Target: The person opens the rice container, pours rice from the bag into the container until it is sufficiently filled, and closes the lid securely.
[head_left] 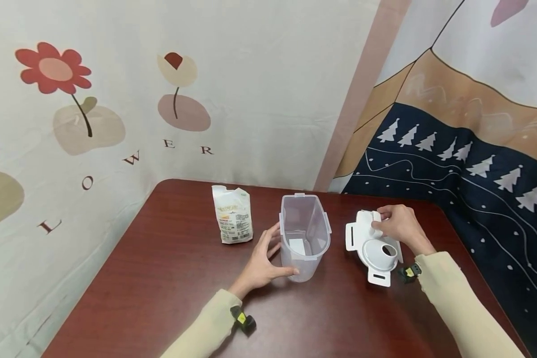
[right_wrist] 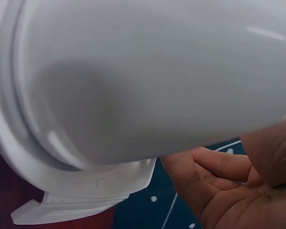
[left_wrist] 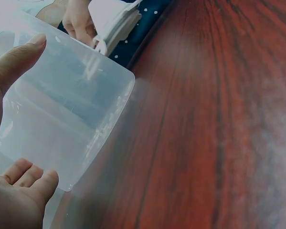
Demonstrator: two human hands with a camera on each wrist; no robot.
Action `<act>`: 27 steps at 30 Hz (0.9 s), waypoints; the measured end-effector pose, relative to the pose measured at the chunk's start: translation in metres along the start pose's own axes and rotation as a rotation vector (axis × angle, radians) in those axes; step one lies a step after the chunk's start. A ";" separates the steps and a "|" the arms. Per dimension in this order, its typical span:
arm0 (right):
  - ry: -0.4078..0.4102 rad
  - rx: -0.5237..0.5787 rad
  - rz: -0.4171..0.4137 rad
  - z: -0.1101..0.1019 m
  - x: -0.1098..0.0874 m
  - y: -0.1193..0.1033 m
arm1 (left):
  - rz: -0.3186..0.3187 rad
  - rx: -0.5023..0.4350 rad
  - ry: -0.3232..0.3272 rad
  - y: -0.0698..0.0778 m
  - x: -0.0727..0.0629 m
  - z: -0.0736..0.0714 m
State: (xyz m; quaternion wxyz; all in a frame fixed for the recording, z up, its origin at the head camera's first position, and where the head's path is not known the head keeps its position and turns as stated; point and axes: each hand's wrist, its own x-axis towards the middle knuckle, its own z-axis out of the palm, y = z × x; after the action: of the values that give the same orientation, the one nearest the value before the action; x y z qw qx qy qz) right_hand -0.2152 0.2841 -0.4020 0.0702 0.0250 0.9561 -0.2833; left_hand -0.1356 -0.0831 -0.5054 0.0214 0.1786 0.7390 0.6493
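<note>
Left hand, container — mouth up, long axis away

Cream sleeves (black-yellow wrist cameras)

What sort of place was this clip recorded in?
Likely an indoor filming corner, perhaps in a home or studio: a reddish-brown wood-grain table stands before a flower-printed fabric backdrop, and a small black device, apparently a camera, is worn on the left wrist.

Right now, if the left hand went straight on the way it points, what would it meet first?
Most likely the clear container: its wall lies directly ahead of the left hand, though depth between palm and plastic is hard to judge.
</note>
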 end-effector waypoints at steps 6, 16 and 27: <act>-0.007 0.000 -0.005 0.007 0.003 0.010 | 0.006 -0.008 0.004 0.001 0.001 0.001; -0.012 -0.017 -0.001 0.013 0.007 0.022 | 0.002 -0.001 0.010 -0.001 0.003 0.002; -0.035 -0.019 0.013 0.016 0.008 0.032 | 0.001 -0.004 0.008 -0.001 0.001 0.000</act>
State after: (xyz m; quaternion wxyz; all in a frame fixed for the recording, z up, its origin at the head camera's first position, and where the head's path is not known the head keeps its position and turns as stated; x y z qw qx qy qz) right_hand -0.2185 0.3024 -0.4339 0.0889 0.0254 0.9572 -0.2743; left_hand -0.1367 -0.0834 -0.5064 0.0188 0.1762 0.7378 0.6514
